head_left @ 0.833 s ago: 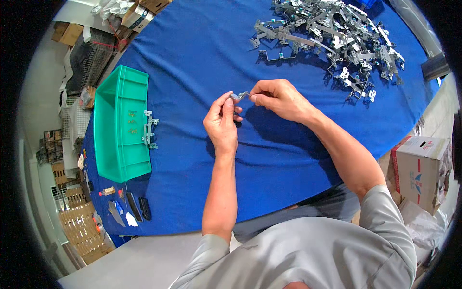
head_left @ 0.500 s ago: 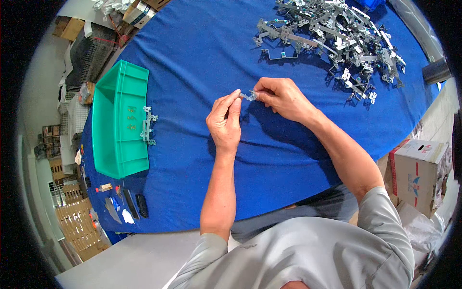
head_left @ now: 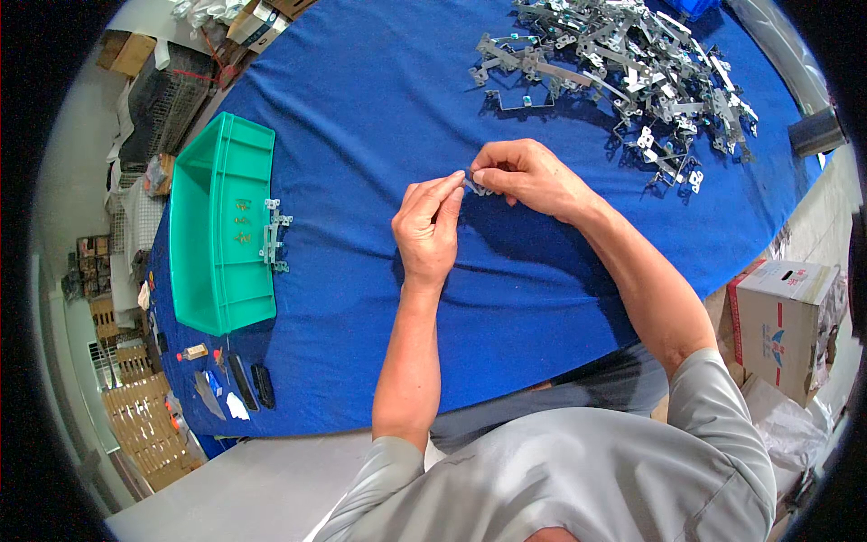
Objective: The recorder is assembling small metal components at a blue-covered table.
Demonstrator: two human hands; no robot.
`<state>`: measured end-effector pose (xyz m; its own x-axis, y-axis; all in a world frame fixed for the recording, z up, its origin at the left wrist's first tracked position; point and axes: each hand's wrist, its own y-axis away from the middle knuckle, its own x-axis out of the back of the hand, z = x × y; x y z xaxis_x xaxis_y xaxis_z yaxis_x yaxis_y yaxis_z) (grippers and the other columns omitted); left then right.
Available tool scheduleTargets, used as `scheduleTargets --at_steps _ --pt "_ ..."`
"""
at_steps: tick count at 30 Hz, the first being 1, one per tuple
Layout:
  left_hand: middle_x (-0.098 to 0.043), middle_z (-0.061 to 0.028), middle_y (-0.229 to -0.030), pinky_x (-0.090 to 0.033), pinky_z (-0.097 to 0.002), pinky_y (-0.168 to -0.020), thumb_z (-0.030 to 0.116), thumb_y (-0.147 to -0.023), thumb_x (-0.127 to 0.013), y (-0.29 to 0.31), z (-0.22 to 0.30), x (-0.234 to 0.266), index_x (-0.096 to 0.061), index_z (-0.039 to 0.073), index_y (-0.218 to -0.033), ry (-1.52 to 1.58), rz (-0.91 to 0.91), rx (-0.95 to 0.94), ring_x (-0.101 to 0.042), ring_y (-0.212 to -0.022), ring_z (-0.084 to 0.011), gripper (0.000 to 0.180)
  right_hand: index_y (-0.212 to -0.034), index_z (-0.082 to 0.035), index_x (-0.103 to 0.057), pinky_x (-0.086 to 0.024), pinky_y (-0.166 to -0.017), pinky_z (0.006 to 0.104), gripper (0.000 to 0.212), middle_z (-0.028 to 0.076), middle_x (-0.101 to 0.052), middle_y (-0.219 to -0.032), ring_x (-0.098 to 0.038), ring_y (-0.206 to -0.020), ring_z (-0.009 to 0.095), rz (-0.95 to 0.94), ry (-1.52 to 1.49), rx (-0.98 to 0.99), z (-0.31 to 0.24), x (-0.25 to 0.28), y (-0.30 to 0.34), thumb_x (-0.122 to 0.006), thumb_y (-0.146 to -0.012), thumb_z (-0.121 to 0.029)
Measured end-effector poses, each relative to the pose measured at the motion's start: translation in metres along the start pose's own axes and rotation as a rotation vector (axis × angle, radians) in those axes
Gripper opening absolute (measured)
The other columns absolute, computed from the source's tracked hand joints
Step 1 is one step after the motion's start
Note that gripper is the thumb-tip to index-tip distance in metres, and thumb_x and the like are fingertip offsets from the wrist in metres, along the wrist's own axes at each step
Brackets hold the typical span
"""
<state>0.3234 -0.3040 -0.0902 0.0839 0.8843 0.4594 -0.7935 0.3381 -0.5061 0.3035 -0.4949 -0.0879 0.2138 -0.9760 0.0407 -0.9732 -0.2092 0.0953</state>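
Over the middle of the blue cloth, my left hand (head_left: pixel 426 237) and my right hand (head_left: pixel 535 183) meet fingertip to fingertip. Pinched between them is a small silvery metal bracket (head_left: pixel 473 186), mostly covered by my fingers. The thumb and fingers of each hand are closed on it, from the left and from the right. To the far right lies a large heap of similar metal brackets (head_left: pixel 623 68). On the left, a few brackets (head_left: pixel 273 237) lie in a short row against the side of a green plastic bin (head_left: pixel 248 294).
Several small brass-coloured pieces (head_left: pixel 242 221) show inside the bin. Below it lie a small bottle (head_left: pixel 193 352), a black case (head_left: pixel 263 386) and other small items. A blue container (head_left: pixel 694 7) stands behind the heap. Beside the table at right is a cardboard box (head_left: pixel 781 316).
My hands have drawn slightly closer together, and less of the bracket shows between the fingertips. The whole view has shifted a little; the heap and bin look unchanged.
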Motion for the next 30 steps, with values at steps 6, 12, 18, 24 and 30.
scheduleTargets --at_steps 6,12,18,24,30 --pt "-0.072 -0.0079 -0.095 -0.051 -0.0237 -0.064 0.009 -0.097 -0.061 0.007 -0.006 0.0 -0.07 0.001 -0.109 0.11 -0.023 0.257 -0.064 -0.073 -0.0107 0.018 -0.094 0.0 -0.066 -0.042 -0.06 0.0244 0.019 -0.001 -0.06 -0.076 -0.049 -0.068 0.006 0.279 -0.069 0.106 -0.008 -0.005 0.002 -0.063 -0.094 -0.019" --pt "-0.071 -0.0085 -0.094 -0.053 -0.0216 -0.058 0.011 -0.1 -0.055 0.004 -0.006 0.0 -0.065 0.0 -0.114 0.365 0.119 0.528 -0.065 -0.071 -0.0096 0.02 -0.093 0.001 -0.066 -0.043 -0.059 0.0261 0.019 0.0 -0.062 -0.074 -0.054 -0.067 0.007 0.109 -0.078 0.112 0.001 -0.01 0.0 -0.063 -0.092 -0.017" --pt "-0.071 -0.0083 -0.093 -0.053 -0.0219 -0.057 0.011 -0.1 -0.055 0.005 -0.009 -0.001 -0.065 0.001 -0.113 0.352 0.118 0.485 -0.065 -0.07 -0.0096 0.02 -0.095 0.002 -0.067 -0.044 -0.058 0.0298 0.019 0.005 -0.064 -0.071 -0.055 -0.064 0.01 0.113 0.073 0.164 0.007 -0.01 -0.002 -0.064 -0.089 -0.016" --pt "-0.071 -0.0074 -0.094 -0.051 -0.0223 -0.064 0.01 -0.097 -0.06 0.003 -0.004 0.003 -0.068 0.0 -0.113 0.264 0.093 0.419 -0.063 -0.077 -0.0092 0.02 -0.097 0.003 -0.064 -0.043 -0.062 0.0243 0.017 0.0 -0.06 -0.074 -0.051 -0.069 0.006 0.121 0.229 0.119 0.003 -0.007 0.001 -0.062 -0.095 -0.014" --pt "-0.071 -0.0077 -0.096 -0.05 -0.0262 -0.081 0.006 -0.091 -0.066 0.002 -0.003 0.003 -0.073 0.0 -0.106 0.068 0.085 0.11 -0.063 -0.088 -0.0136 0.017 -0.102 0.001 -0.065 -0.048 -0.058 0.0286 0.019 0.007 -0.062 -0.07 -0.056 -0.062 0.011 0.188 0.078 0.101 0.01 -0.01 0.0 -0.061 -0.091 -0.014"
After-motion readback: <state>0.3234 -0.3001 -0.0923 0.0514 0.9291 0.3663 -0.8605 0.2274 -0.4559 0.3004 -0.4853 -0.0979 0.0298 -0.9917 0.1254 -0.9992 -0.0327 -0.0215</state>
